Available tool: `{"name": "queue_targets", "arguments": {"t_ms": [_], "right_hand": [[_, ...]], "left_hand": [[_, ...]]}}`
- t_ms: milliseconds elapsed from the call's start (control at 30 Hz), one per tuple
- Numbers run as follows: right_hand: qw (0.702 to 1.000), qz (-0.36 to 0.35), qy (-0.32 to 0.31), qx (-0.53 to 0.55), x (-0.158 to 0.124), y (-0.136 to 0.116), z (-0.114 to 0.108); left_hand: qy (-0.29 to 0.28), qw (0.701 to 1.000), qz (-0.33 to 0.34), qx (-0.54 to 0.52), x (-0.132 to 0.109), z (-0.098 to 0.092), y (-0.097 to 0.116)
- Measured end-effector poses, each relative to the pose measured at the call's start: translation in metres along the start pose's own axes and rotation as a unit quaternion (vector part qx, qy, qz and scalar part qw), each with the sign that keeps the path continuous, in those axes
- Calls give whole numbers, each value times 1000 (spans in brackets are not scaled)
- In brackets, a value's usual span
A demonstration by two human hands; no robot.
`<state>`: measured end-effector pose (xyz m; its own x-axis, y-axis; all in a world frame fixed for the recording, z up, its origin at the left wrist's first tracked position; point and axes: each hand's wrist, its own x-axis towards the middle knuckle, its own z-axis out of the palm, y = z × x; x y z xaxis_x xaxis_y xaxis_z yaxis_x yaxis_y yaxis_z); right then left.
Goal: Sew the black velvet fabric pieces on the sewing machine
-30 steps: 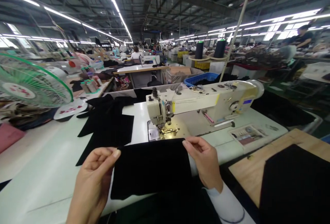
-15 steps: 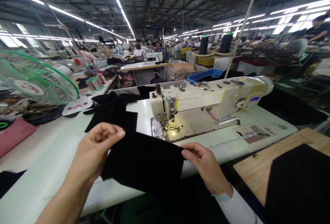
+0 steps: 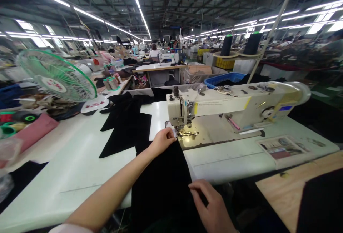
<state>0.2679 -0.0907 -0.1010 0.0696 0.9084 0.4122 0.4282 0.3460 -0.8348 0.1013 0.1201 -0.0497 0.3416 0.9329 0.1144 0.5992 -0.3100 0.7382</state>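
Observation:
A black piece of fabric (image 3: pixel 160 183) hangs over the front edge of the sewing table, its upper corner close to the needle area of the sewing machine (image 3: pixel 219 100). My left hand (image 3: pixel 163 142) pinches that corner just in front of the presser foot. Lower down, my right hand (image 3: pixel 209 202) is closed on the fabric's right edge, thumb against fingers. Whether the corner lies under the foot I cannot tell. More black fabric pieces (image 3: pixel 125 129) lie on the table left of the machine.
A green fan (image 3: pixel 56 83) stands at the left beside a pink roll (image 3: pixel 37 133). Two black thread cones (image 3: pixel 252 43) sit on a stand behind the machine, near a blue basket (image 3: pixel 223 79). A small tool tray (image 3: pixel 284 147) is set in the table at right.
Both hands have turned the fabric from crosswise to lengthwise. My left hand has moved right and forward to the needle area; my right hand has come down nearer to me.

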Motion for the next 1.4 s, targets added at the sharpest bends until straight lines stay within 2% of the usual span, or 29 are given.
{"name": "queue_targets", "arguments": {"t_ms": [100,233,367,467,667,800,867,933,967,1000,1033,1100,1167,1267,1400], "right_hand": [[993,-101,-14,-59,3,6,-10],[976,-185,-23,-110,10,7,-15],[969,-203,-18,-141,22,0,-13],[965,-209,-17,-158,30,-4,-10],[962,-223,-6,-159,35,-2,-7],[962,-223,-23,-154,36,0,-9],[964,-219,-34,-147,35,2,-11],[965,-216,-45,-142,34,5,-12],[965,-217,-50,-141,34,6,-13],[964,-219,-57,-141,33,8,-13],[963,-222,-63,-141,33,8,-14],[961,-230,-70,-138,33,9,-15],[960,-236,-72,-134,36,8,-15],[958,-241,-78,-137,45,7,-14],[958,-225,-82,-158,60,9,-9]], "left_hand": [[18,1000,10,1,-9,2,-2],[3,1000,-7,-10,1,-1,1],[2,998,-55,-6,23,1,-1],[-4,998,-65,-2,33,2,-3],[-14,997,-75,11,42,1,-4],[-25,996,-66,46,41,-1,4],[25,990,-34,134,28,0,12],[96,966,21,239,1,3,24],[112,955,54,270,-17,4,30],[98,952,92,276,-37,6,37],[55,956,137,255,-58,7,42],[-94,953,230,173,-97,7,50],[-156,942,263,136,-124,6,51],[-161,937,278,134,-134,4,45],[-164,926,312,136,-114,-1,35]]}}
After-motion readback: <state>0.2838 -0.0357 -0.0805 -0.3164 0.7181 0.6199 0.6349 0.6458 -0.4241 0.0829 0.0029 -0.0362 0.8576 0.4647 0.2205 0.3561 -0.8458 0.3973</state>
